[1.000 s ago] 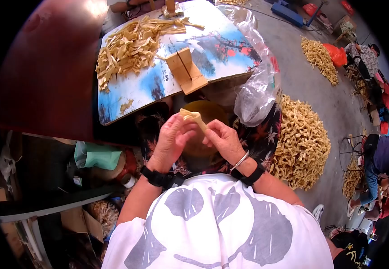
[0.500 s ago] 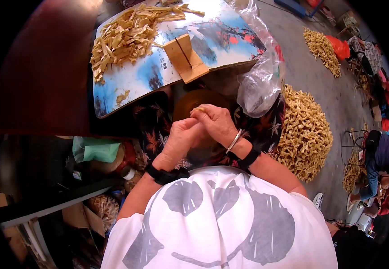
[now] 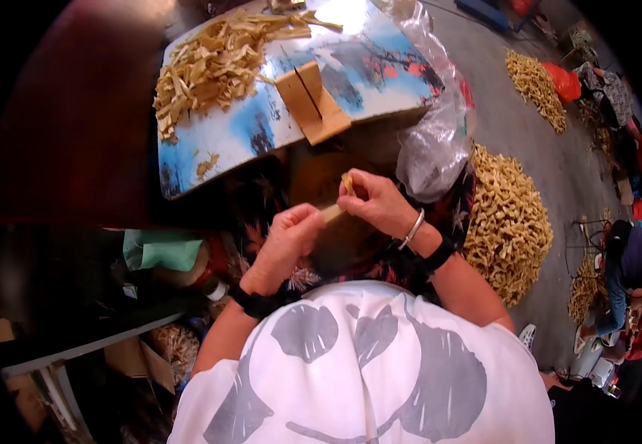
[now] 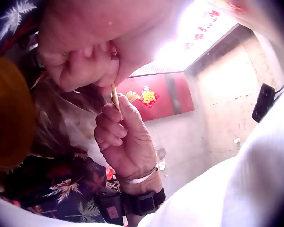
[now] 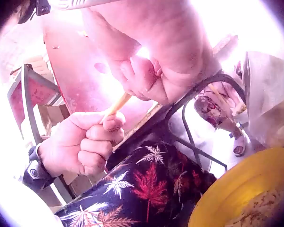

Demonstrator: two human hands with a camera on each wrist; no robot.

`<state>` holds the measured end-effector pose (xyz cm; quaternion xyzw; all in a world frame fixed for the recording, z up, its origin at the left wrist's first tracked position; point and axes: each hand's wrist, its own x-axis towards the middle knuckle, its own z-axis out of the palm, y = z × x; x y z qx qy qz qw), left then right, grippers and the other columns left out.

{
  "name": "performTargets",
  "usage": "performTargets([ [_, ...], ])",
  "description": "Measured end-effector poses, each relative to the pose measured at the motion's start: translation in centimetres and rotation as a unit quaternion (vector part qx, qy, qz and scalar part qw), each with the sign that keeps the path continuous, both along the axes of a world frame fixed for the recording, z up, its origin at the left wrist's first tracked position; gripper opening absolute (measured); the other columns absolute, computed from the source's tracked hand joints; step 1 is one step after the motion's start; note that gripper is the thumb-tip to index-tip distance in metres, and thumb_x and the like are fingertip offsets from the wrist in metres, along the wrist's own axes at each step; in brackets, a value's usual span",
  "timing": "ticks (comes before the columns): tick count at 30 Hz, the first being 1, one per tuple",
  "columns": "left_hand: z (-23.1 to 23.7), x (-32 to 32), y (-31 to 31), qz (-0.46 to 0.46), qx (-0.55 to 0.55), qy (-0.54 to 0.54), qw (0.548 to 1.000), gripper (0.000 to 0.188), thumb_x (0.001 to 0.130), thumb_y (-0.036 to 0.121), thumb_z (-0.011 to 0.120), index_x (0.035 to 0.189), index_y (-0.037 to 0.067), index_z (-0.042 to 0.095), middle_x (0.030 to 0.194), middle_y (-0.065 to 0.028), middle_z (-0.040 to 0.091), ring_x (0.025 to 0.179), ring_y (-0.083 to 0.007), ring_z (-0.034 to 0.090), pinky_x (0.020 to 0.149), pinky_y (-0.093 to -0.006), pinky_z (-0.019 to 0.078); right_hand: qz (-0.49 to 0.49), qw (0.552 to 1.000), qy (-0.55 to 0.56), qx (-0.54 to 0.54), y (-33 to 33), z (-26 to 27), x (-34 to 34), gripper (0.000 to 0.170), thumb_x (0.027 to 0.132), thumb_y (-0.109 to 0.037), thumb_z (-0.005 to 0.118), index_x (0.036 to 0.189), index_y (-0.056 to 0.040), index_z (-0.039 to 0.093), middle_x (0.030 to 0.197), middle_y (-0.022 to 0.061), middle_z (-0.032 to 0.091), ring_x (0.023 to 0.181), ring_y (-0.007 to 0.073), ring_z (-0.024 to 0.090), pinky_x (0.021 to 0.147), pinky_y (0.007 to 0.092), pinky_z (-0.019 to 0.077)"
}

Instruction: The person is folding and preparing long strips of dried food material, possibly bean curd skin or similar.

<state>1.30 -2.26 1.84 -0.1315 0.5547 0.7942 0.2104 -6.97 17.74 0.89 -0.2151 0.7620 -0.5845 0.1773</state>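
Note:
A pale yellow, flat dried strip (image 3: 332, 214) runs between the two hands above the lap. My left hand (image 3: 291, 235) pinches one end of it between thumb and curled fingers. The other end is gripped by my right hand (image 3: 382, 203), which wears a silver bracelet, and a folded bit of the strip sticks up above its fingertips. In the right wrist view the strip (image 5: 116, 107) looks narrow and taut. Below the hands, a yellow bowl (image 5: 217, 189) with small scraps inside sits by the dark, leaf-patterned cloth (image 5: 151, 189).
On the painted table (image 3: 251, 137) lie a heap of loose yellow strips (image 3: 206, 70) and a slotted wooden block (image 3: 313, 103) at the near edge. Clear plastic (image 3: 432, 159) hangs off its right corner. A large pile of knotted pieces (image 3: 510, 226) stands to the right.
The hands came together over the strip, then moved slightly apart with it stretched between them. Its fanned end, visible earlier at the left hand, is no longer in sight there.

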Motion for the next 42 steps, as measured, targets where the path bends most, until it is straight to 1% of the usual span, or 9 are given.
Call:
performTargets([
  [7,2.3,-5.3,-1.0,0.004,-0.249,0.219,0.944,0.014,0.096,0.016,0.061,0.093,0.003,0.067,0.066,0.0075,0.054,0.059,-0.001,0.046,0.052,-0.018,0.0368,0.003,0.99,-0.104,-0.098,-0.9,2.8,-4.5,0.015,0.098,-0.022,0.06,0.1,-0.0067,0.061,0.074,-0.007,0.052,0.062,0.0009,0.045,0.054,0.0179,0.0362],
  [12,4.8,-12.4,-2.4,0.067,-0.468,0.35,0.808,0.015,0.089,0.014,0.065,0.084,0.001,0.065,0.071,-0.0173,0.064,0.06,-0.024,0.063,0.06,-0.033,0.0491,-0.099,0.985,0.118,-0.08,-3.8,3.7,-10.1,0.013,0.099,-0.019,0.058,0.098,-0.0056,0.061,0.068,-0.0039,0.054,0.059,0.003,0.048,0.053,0.0211,0.0397],
  [15,3.9,-15.8,-3.1,0.108,-0.503,0.41,0.753,0.011,0.092,0.013,0.063,0.091,0.002,0.064,0.063,-0.0097,0.055,0.057,-0.013,0.052,0.056,-0.0301,0.0444,-0.168,0.956,0.236,-0.039,-5.6,3.8,-12.7,0.011,0.097,-0.016,0.059,0.098,-0.0053,0.059,0.07,0.0082,0.059,0.063,0.0181,0.056,0.057,0.0315,0.0454],
  [17,3.1,-17.1,-3.2,0.132,-0.492,0.416,0.753,0.01,0.092,0.012,0.063,0.091,0.003,0.064,0.064,-0.0101,0.057,0.057,-0.0149,0.053,0.056,-0.0306,0.0446,-0.198,0.938,0.284,-0.01,-6.1,3.8,-14.0,0.012,0.094,-0.016,0.06,0.099,-0.0056,0.058,0.083,0.0175,0.066,0.078,0.039,0.065,0.065,0.0434,0.0501],
  [22,1.3,-17.6,-2.3,0.153,-0.497,0.389,0.76,0.007,0.089,0.01,0.062,0.086,0.004,0.064,0.073,-0.0198,0.062,0.068,-0.0363,0.062,0.061,-0.0392,0.0482,-0.168,0.917,0.336,0.135,-6.3,1.3,-14.9,0.014,0.092,-0.015,0.059,0.104,-0.0096,0.058,0.091,0.0141,0.066,0.084,0.0375,0.064,0.069,0.0458,0.051],
  [31,1.9,-14.6,-6.2,0.171,-0.321,0.241,0.9,0.013,0.094,0.01,0.054,0.094,0.002,0.065,0.065,0.0026,0.055,0.057,-0.0084,0.048,0.054,-0.0266,0.0408,-0.123,0.964,0.229,0.058,-2.1,3.4,-9.8,0.015,0.093,-0.015,0.058,0.096,-0.0012,0.055,0.079,0.022,0.062,0.079,0.0424,0.062,0.066,0.0475,0.0477],
  [35,5.0,-16.5,-10.9,0.238,-0.237,0.2,0.921,0.008,0.092,0.012,0.055,0.095,0.009,0.062,0.07,0.0023,0.055,0.053,-0.0048,0.044,0.05,-0.0198,0.0371,-0.058,0.98,0.186,0.044,-0.2,1.2,-4.0,0.018,0.09,-0.015,0.063,0.101,-0.0014,0.058,0.081,0.022,0.065,0.078,0.0402,0.064,0.067,0.0426,0.0504],
  [38,9.1,-19.1,-15.4,0.262,-0.067,0.351,0.896,0.015,0.094,0.019,0.059,0.101,0.007,0.056,0.098,-0.0053,0.058,0.082,-0.0132,0.056,0.072,-0.0294,0.0496,-0.061,0.992,0.09,0.057,0.8,-1.2,-1.4,0.032,0.086,-0.015,0.069,0.113,-0.0005,0.059,0.083,0.021,0.067,0.078,0.036,0.067,0.069,0.0402,0.0528],
  [42,10.1,-19.2,-18.5,0.291,-0.257,0.384,0.838,0.029,0.093,0.009,0.06,0.121,0.001,0.052,0.11,-0.0076,0.058,0.101,-0.0173,0.058,0.091,-0.035,0.0483,-0.199,0.963,0.166,0.071,5.7,-0.5,0.4,0.025,0.087,-0.012,0.068,0.111,-0.0049,0.064,0.082,0.0126,0.07,0.069,0.0235,0.069,0.064,0.0333,0.0535],
])
